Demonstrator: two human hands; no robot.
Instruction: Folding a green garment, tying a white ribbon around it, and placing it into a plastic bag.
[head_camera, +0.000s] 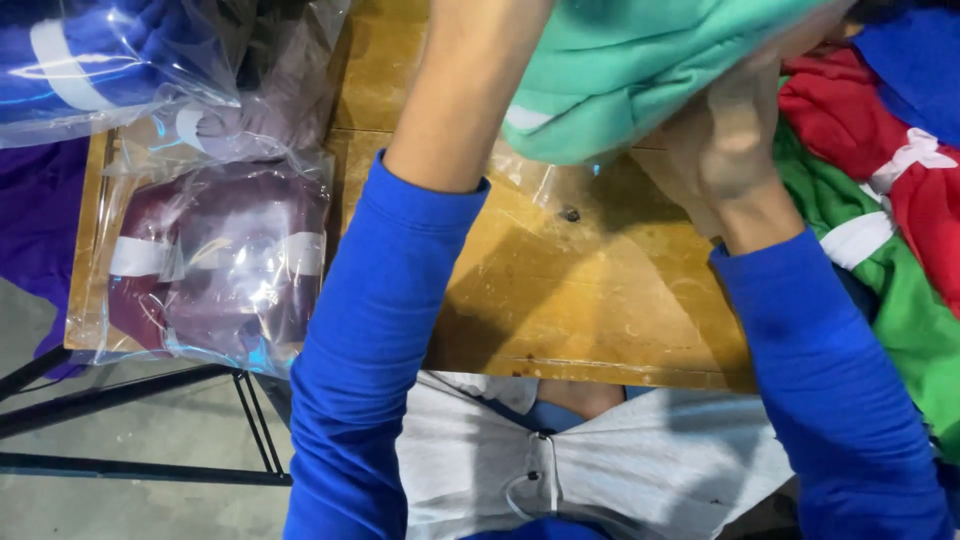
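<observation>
Mint-green folded fleece garment (640, 70) hung above the far half of the worn wooden table (590, 310), lifted close to the camera and hiding much of the tabletop beyond it. The right hand (735, 130) was pressed up against the garment's underside, fingers curled into the fabric and grasping it. The left hand was hidden above the top edge of the view, only its forearm (460, 90) and blue sleeve showing, so whether its fingers were clenched could not be told. A clear plastic bag (540, 180) hung loosely just under the garment, touching the table.

To the left, a maroon garment sealed in a clear plastic bag (215, 265) lay at the table's left edge, with a blue bagged garment (90, 60) beyond it. To the right, a heap of red and green fleece garments (880, 200) crowded the right edge, just beside the right wrist. Bare wood lay open between the two forearms, down to the near edge.
</observation>
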